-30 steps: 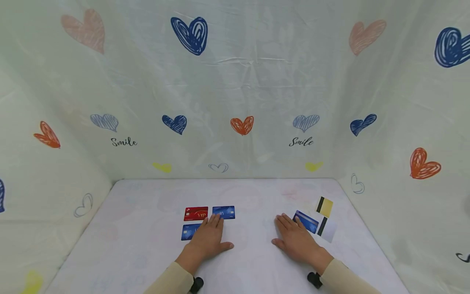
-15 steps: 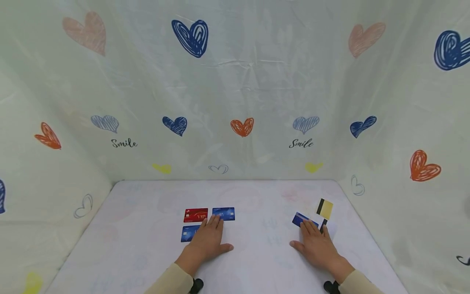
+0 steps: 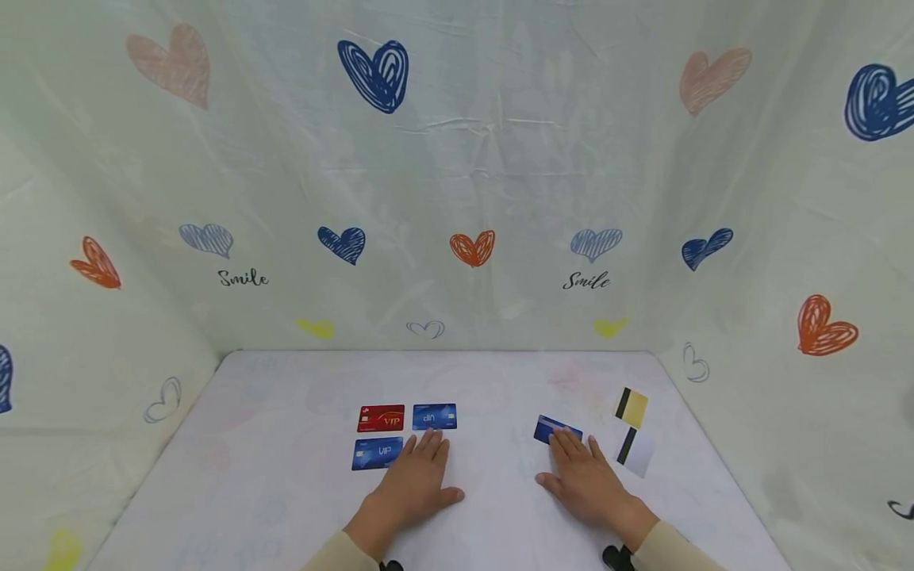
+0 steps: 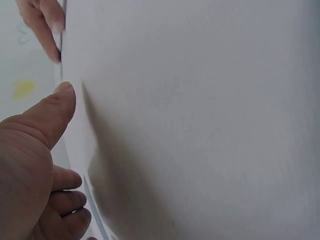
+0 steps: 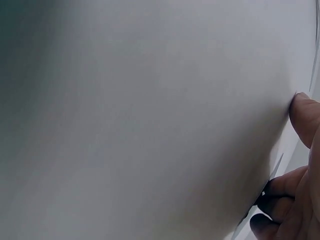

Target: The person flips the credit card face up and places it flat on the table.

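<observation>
My right hand [image 3: 587, 482] lies with its fingers out straight, fingertips over the near edge of a blue card [image 3: 548, 426] with a pale stripe. In the right wrist view, the fingertips of the right hand [image 5: 287, 200] meet the card's edge [image 5: 276, 167]. On the left, my left hand [image 3: 416, 482] stretches its fingers forward, tips right at the lower edge of a blue card with white lettering [image 3: 437, 415]. Beside those fingers lies a blue VIP card [image 3: 374, 453], and above it a red VIP card [image 3: 380, 418]. The left wrist view shows the left thumb [image 4: 55, 112] spread out.
At the right lie a yellow card with a black stripe [image 3: 635, 408] and a pale card with a black stripe [image 3: 639, 454]. The white tabletop [image 3: 493, 523] ends at a curtain [image 3: 493, 174] printed with hearts.
My right hand moved right onto the striped blue card, then slid it left, away from the yellow and pale cards. The left hand drew back slightly, uncovering more of two blue cards.
</observation>
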The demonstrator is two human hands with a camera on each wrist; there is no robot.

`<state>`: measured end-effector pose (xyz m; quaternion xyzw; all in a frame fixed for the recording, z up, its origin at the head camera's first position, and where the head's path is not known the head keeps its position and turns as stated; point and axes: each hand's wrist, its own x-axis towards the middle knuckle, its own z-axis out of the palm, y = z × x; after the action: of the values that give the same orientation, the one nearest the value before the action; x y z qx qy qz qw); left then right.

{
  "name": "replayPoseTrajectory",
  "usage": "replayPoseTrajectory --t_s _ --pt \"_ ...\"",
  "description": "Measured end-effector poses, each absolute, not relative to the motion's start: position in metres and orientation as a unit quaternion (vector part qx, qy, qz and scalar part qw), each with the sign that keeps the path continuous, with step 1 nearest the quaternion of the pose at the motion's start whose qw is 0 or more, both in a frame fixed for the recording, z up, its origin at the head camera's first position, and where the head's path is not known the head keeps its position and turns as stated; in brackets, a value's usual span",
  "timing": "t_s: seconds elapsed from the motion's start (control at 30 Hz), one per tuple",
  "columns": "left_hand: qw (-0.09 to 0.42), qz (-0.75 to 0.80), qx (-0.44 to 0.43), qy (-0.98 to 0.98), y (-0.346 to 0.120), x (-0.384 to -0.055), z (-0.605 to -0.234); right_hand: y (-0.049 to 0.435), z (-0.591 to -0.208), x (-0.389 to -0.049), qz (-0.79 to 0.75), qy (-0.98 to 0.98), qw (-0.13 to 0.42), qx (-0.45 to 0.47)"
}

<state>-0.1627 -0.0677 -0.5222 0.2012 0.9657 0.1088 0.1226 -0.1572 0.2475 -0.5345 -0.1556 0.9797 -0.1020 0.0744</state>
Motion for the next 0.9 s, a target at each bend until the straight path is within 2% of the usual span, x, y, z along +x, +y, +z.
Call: replayPoseTrajectory --t_s 0.27,0.5,0.9 --pt "0.151 0.108 0.231 0.955 -0.054 -0.149 -0.517 0.200 -0.536 -0.151 -0.089 0.966 0.088 -0.226" --pt "0.139 0.091 0.257 0.952 -0.052 -0.142 -0.516 0.167 -0.533 -0.141 -0.050 0.956 0.088 -0.277" --pt "0.155 0.089 0.272 0.946 -0.059 -0.134 -0.517 0.145 -0.531 -0.135 -0.030 0.941 0.103 -0.322"
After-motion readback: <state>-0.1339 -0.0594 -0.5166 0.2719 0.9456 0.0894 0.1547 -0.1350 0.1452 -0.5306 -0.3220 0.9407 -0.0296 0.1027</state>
